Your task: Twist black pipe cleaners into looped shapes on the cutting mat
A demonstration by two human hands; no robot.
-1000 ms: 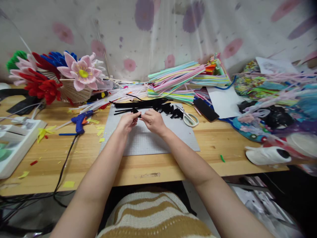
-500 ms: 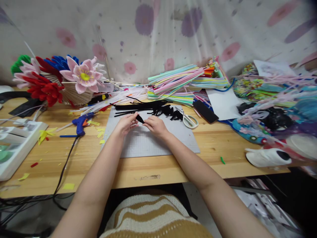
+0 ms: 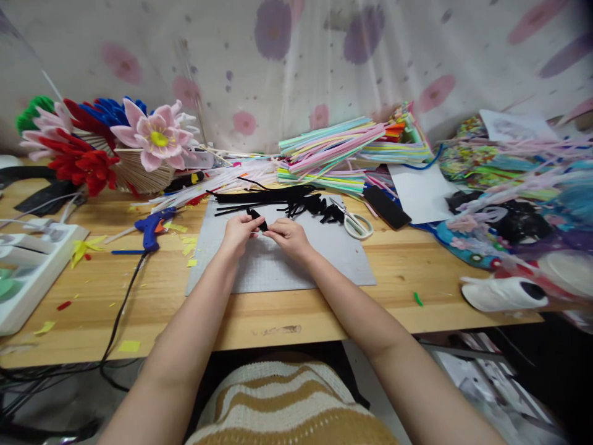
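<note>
Both my hands meet over the grey cutting mat point(image 3: 324, 259) on the wooden table. My left hand point(image 3: 237, 233) and my right hand point(image 3: 290, 237) are each closed in a pinch on a short black pipe cleaner piece point(image 3: 257, 219) held between them. Just behind lies a pile of black pipe cleaners point(image 3: 278, 199), some long and straight, some bent into small shapes. White-handled scissors point(image 3: 354, 221) lie on the mat's far right corner.
A blue glue gun point(image 3: 151, 226) with its black cord lies left of the mat, amid yellow scraps. Pipe-cleaner flowers point(image 3: 152, 133) stand at the back left, pastel pipe-cleaner bundles point(image 3: 343, 151) behind, a white power strip point(image 3: 28, 259) far left, craft clutter at right.
My hands have stayed over the mat, shifting slightly while working the black piece between the fingertips. The view has wobbled a little; nothing else on the table moved.
</note>
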